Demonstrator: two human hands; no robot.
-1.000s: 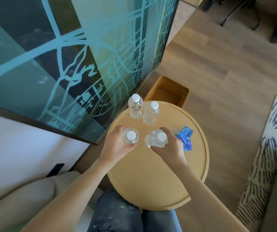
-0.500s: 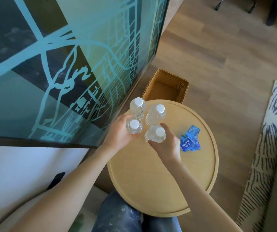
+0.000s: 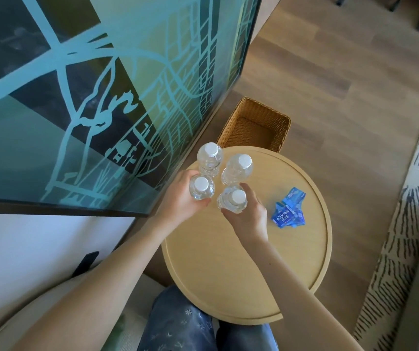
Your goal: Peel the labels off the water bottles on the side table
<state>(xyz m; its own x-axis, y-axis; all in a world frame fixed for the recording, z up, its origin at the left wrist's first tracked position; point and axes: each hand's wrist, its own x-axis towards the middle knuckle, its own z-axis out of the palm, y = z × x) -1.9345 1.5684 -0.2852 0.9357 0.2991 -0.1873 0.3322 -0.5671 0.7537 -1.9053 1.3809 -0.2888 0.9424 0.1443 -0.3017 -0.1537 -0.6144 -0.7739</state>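
Several clear water bottles with white caps stand close together at the far left of the round wooden side table (image 3: 249,269), all bare of labels. My left hand (image 3: 180,201) grips the near-left bottle (image 3: 201,187). My right hand (image 3: 247,217) grips the near-right bottle (image 3: 233,201). Two more bottles stand just behind them: the far-left bottle (image 3: 209,156) and the far-right bottle (image 3: 237,167). A small heap of blue peeled labels (image 3: 289,212) lies on the table to the right of my right hand.
A woven wicker basket (image 3: 255,124) sits on the wood floor just beyond the table. A large framed teal map picture (image 3: 96,92) leans at the left. A patterned rug (image 3: 403,224) lies at the right. My jeans-clad knees (image 3: 190,325) are under the table's near edge.
Both hands have slid their bottles away from me, up against the two far bottles. The four now stand in a tight cluster. The camera has also shifted.
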